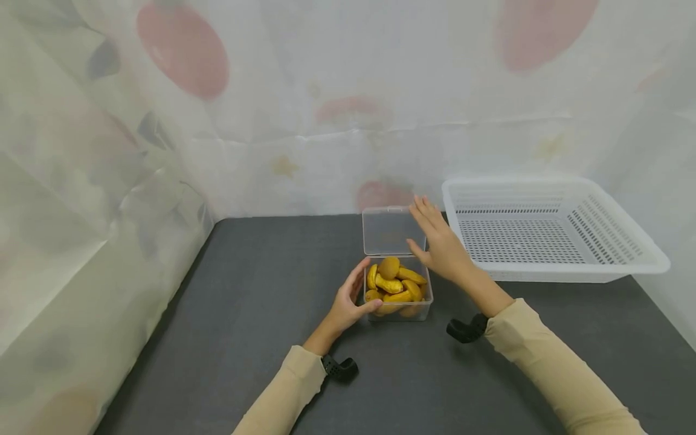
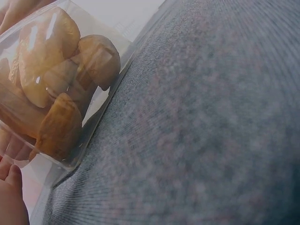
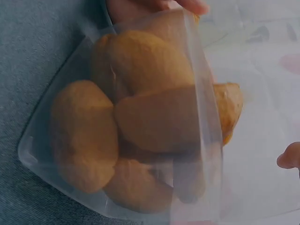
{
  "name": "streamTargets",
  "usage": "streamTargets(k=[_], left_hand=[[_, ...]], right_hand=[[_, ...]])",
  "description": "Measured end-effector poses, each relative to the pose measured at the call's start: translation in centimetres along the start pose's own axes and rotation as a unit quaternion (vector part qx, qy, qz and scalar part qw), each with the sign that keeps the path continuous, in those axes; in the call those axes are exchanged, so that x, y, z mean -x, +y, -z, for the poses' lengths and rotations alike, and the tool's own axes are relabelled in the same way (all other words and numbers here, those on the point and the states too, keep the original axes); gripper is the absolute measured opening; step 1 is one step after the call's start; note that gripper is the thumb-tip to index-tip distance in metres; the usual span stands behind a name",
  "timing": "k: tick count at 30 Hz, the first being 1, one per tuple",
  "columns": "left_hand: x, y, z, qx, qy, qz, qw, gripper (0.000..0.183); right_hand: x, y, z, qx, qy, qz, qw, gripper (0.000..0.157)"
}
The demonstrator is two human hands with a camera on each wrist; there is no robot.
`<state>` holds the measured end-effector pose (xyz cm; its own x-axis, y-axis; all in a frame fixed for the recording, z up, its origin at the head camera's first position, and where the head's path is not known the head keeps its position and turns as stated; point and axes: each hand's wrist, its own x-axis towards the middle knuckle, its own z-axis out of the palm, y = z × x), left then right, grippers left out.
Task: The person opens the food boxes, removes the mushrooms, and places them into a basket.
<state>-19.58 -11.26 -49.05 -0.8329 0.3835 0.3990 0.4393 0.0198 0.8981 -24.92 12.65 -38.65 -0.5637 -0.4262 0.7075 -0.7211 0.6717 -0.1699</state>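
Note:
A clear plastic box stands on the dark table, filled with small yellow banana-shaped pieces and rounder brownish ones. Its hinged see-through lid stands raised at the back. My left hand grips the box's left side, thumb at the front corner and fingers along the wall. Over the right rear of the box my right hand is held up with straight fingers, near the lid's right edge; whether it touches the lid I cannot tell. Through the box wall in the right wrist view, several pieces show.
A white perforated plastic basket stands at the back right, just beyond my right forearm. Printed cloth hangs behind the dark table and along the left side. Each wrist wears a black band.

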Motion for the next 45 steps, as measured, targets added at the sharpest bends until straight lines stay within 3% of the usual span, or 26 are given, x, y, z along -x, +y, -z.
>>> streamTargets(k=[9, 15, 21, 25, 34, 45], left_hand=[[0.0, 0.3, 0.0, 0.005, -0.002, 0.01, 0.9999, 0.085], [0.0, 0.3, 0.0, 0.008, -0.006, 0.013, 0.9999, 0.086], [0.0, 0.3, -0.2, 0.014, -0.002, 0.011, 0.9998, 0.086], [0.0, 0.1, -0.2, 0.014, -0.001, 0.008, 0.9999, 0.085], [0.0, 0.0, -0.1, 0.008, -0.002, 0.009, 0.9999, 0.084], [0.0, 0.1, -0.1, 0.002, 0.0, 0.018, 0.9998, 0.085]], right_hand=[[-1.1, 0.9, -0.5, -0.006, -0.085, -0.06, 0.995, 0.07], [-2.0, 1.6, -0.6, -0.04, -0.177, -0.134, 0.974, 0.071], [-2.7, 2.1, -0.3, -0.079, -0.213, -0.171, 0.959, 0.069], [-2.6, 2.2, 0.0, -0.099, -0.208, -0.176, 0.957, 0.067], [-1.9, 2.0, 1.1, -0.116, -0.176, -0.164, 0.964, 0.064], [0.1, 0.4, 2.3, -0.118, -0.058, -0.147, 0.98, 0.049]])
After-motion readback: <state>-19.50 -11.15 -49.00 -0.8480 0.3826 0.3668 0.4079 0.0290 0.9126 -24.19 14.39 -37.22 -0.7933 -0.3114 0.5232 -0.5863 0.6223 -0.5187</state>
